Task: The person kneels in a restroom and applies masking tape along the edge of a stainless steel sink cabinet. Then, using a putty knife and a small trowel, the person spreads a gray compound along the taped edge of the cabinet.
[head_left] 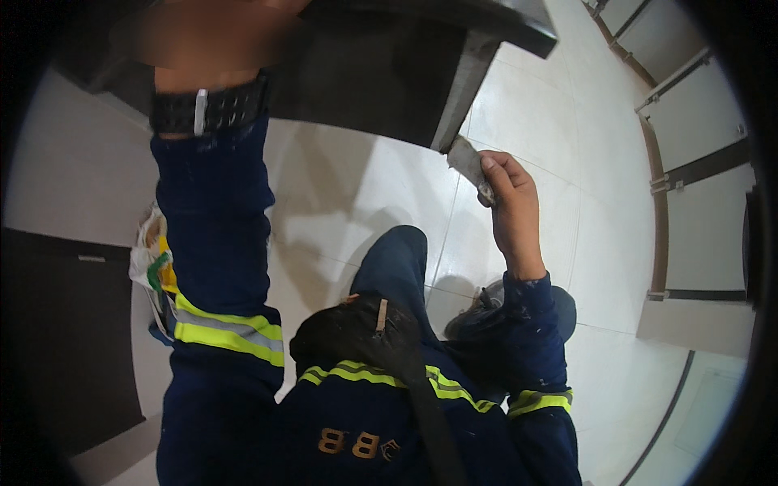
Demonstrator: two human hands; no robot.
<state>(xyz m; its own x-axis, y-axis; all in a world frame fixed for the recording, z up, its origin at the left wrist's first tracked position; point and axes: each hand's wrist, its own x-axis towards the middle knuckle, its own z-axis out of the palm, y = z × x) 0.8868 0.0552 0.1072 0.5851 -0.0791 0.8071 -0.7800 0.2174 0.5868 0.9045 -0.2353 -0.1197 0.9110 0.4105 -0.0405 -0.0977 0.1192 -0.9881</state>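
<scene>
My right hand (515,198) is closed on a small flat grey piece (466,159), pinched between thumb and fingers. I cannot make out whether it is a scraper or a folded abrasive pad. Its far end touches or nearly touches the lower corner of a dark panel (365,73), where a grey strip (468,91) runs up the side. At the upper left my left hand (215,36) reaches over the dark furniture. It is blurred, so its fingers and anything in them do not show. A black watch (180,113) circles that wrist.
A thick dark slab (519,24) juts out above the panel, ending in a sharp corner. White floor tiles (559,121) lie below. Pale cabinets (697,105) line the right side. On the left are a plastic bag (146,259) and a dark panel (69,340).
</scene>
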